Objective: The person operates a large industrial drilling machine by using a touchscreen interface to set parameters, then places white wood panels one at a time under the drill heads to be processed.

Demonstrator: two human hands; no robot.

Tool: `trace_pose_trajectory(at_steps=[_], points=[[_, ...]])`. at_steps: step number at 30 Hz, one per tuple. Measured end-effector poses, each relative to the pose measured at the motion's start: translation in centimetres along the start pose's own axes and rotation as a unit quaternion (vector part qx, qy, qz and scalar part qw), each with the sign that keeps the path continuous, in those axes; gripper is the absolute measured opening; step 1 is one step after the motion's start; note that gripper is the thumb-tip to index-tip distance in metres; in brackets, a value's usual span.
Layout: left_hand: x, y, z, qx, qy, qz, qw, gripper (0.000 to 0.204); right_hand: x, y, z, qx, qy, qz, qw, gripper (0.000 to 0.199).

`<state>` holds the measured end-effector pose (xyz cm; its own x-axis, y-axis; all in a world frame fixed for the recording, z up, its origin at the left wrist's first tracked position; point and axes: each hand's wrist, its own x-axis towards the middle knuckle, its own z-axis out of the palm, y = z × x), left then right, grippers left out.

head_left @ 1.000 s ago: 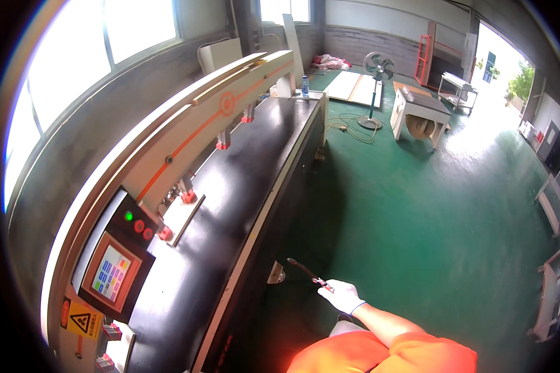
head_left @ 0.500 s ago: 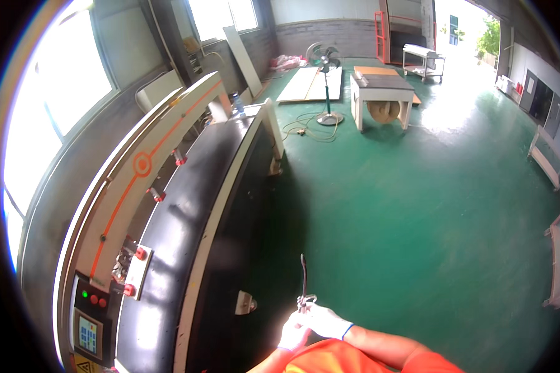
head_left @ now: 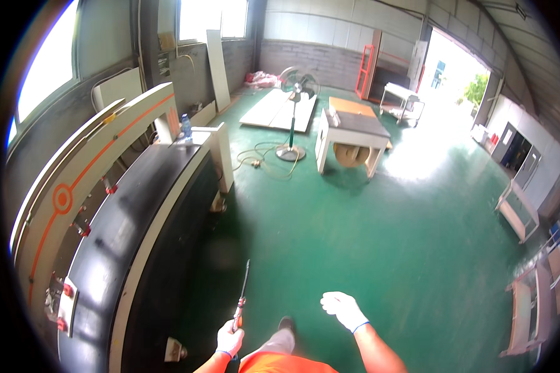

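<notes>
Presently | left grip (head_left: 230, 340) was closed round slim dark-tipped tool (head_left: 241, 303) | right grip (head_left: 344, 311) hung loosely curled, seemingly unladen | good handling needed tip clear of gantry machine (head_left: 93, 155)

A thin, dark-shafted, partly red tool (head_left: 241, 302) points forward from the left fingers (head_left: 230, 332).

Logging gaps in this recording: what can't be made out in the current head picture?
Head view:
The gripped part of the slim tool: covered by the left hand.
The tool's exact kind: too small to tell.
The near end of the long black-topped machine: cut off by the dark lower-left rim.
Ground beyond the doorway: washed out by glare.
</notes>
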<state>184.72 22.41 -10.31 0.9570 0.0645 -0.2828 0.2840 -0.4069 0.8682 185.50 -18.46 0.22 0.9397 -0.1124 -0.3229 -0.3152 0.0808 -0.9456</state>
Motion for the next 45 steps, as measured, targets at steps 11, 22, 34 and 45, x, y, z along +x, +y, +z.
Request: trace_pose_trajectory(at_steps=[11, 22, 34, 45], points=[[34.4, 20.9, 13.5, -0.117, -0.128, -0.072, 0.982, 0.019, 15.4, 16.2, -23.9, -0.298, 0.21, 0.403, 0.839, 0.048], [66.8, 21.9, 20.9, 0.056, -0.028, -0.412, 0.909, 0.025, 47.8, 8.2, -37.0, -0.267, 0.283, 0.399, 0.831, 0.046], [93.0, 19.3, 31.1, -0.356, 0.144, -0.547, 0.744, 0.02, 115.6, -34.4, -42.2, -0.339, 0.193, -0.033, 0.92, 0.046], [128.7, 41.7, 30.9, -0.036, 0.04, -0.318, 0.946, 0.007, 151.8, -60.8, -39.9, -0.105, 0.116, -0.083, 0.984, 0.024]])
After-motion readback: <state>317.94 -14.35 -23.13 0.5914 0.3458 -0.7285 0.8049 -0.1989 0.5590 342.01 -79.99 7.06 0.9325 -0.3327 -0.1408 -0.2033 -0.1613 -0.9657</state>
